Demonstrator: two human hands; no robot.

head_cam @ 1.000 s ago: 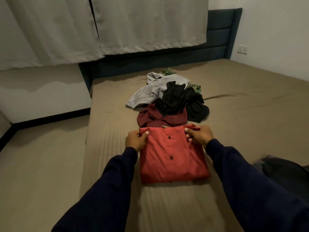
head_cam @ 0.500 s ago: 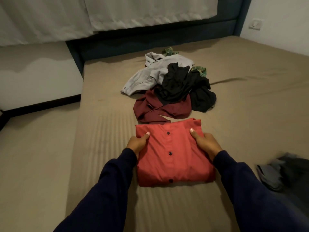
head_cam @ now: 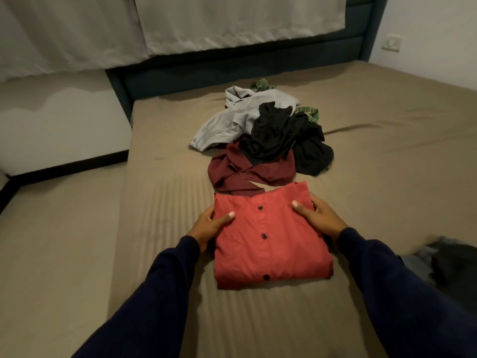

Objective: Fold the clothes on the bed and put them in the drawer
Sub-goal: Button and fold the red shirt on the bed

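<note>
A red buttoned shirt (head_cam: 268,244), folded into a rectangle, lies on the tan bed (head_cam: 387,189) in front of me. My left hand (head_cam: 209,226) grips its left edge, thumb on top and fingers under the fabric. My right hand (head_cam: 316,215) grips the right edge the same way. Behind the shirt lies an unfolded heap: a maroon shirt (head_cam: 247,171), a black garment (head_cam: 286,135), a grey garment (head_cam: 232,117) and a green checked one (head_cam: 307,112).
A dark blue headboard (head_cam: 232,71) runs along the far side under pale curtains (head_cam: 180,24). The floor (head_cam: 59,241) lies to the left of the bed. Dark and grey clothing (head_cam: 446,264) sits at the right edge. A wall socket (head_cam: 391,42) is on the right wall.
Both hands slid from the shirt's far corners down to its side edges, thumbs now on top. The camera tilted down and came closer.
</note>
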